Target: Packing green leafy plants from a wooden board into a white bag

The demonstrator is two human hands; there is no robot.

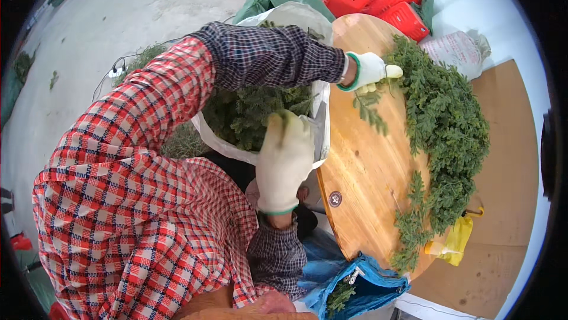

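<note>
A printed sack point(454, 48) and a white bag point(299, 13) of greenery point(239, 113) flank the worktop point(361, 166). The left hand point(371, 71) grasps a sprig point(373, 113); the right hand's point(285, 166) grip is unclear.

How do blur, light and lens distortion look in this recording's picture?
Head view: black fisheye border at the corners; the cardboard's outer edge bows with the rim; light looks fairly even; the right hand looks slightly blurred, while the wooden tabletop is clearer.

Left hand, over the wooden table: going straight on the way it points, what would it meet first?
The left hand would probably meet the heap of green sprigs directly ahead, though depth is unclear.
</note>
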